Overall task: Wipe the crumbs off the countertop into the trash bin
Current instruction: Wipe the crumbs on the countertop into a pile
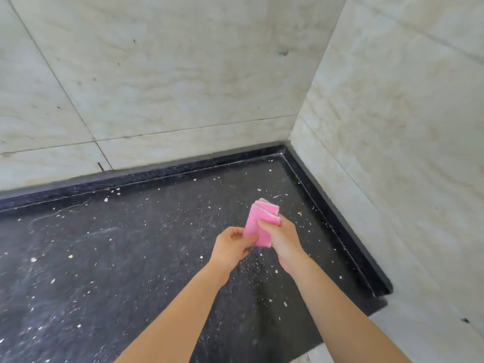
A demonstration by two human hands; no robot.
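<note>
A folded pink cloth (259, 223) is held above the dark speckled countertop (125, 244). My left hand (231, 248) pinches its lower left edge, thumb on top. My right hand (281, 238) grips its right side, fingers curled round the fold. White crumbs (106, 199) lie scattered over most of the counter, thicker near the back rim and the front left. No trash bin is in view.
A raised black rim (337, 205) borders the counter at the back and right. Pale marble-look tiled walls (183, 87) meet in a corner at the back right. The counter's right end stops at a wall step (387, 292).
</note>
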